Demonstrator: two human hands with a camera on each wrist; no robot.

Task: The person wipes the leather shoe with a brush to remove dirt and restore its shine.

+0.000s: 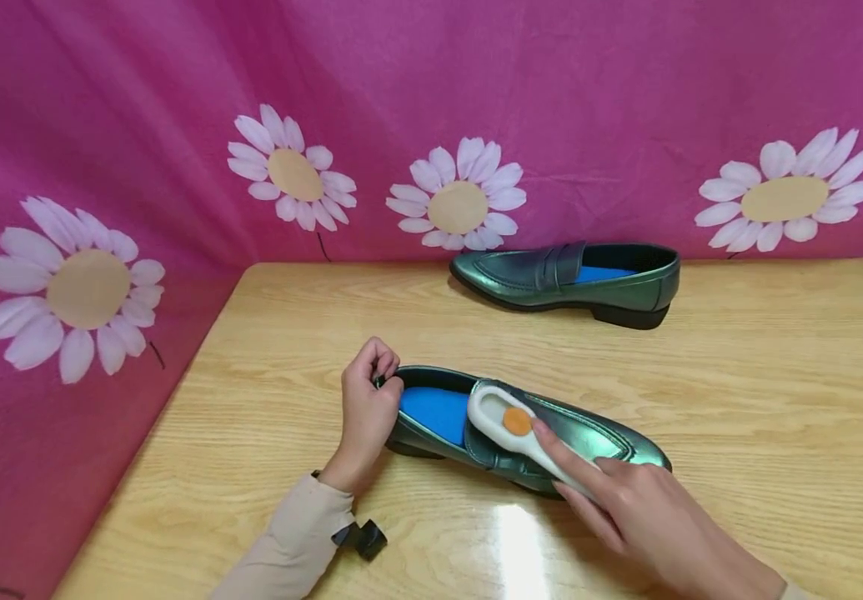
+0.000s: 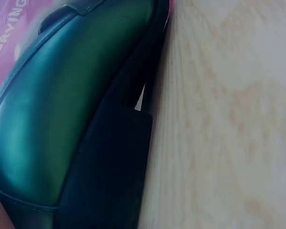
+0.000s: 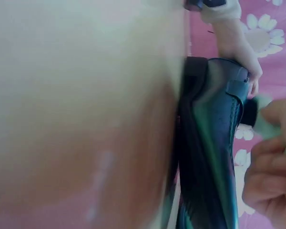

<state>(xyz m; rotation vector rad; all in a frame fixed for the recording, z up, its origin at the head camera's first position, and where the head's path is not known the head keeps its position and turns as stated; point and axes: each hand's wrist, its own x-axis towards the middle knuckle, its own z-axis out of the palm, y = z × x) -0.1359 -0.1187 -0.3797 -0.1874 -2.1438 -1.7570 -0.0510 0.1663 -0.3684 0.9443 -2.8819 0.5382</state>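
Observation:
A shiny green loafer [image 1: 581, 433] with a blue insole lies on the table, toe to the right. At its heel end, my left hand [image 1: 371, 408] grips the rim with curled fingers. My right hand [image 1: 641, 508] holds a white shoe brush [image 1: 491, 408] with an orange round spot, index finger stretched along it. The brush is over the loafer's strap. In the right wrist view, the brush's dark head [image 3: 248, 112] meets the upper near the strap, with the right hand's fingers [image 3: 267, 167] curled around the handle. The left wrist view shows the loafer's side and black heel [image 2: 109, 167] close up.
A matching loafer [image 1: 566, 279] stands at the back of the wooden table [image 1: 251, 333], toe to the left. Behind and to the left hangs a pink cloth [image 1: 589, 83] with white daisies. A black strap piece [image 1: 371, 540] sticks out from the left sleeve.

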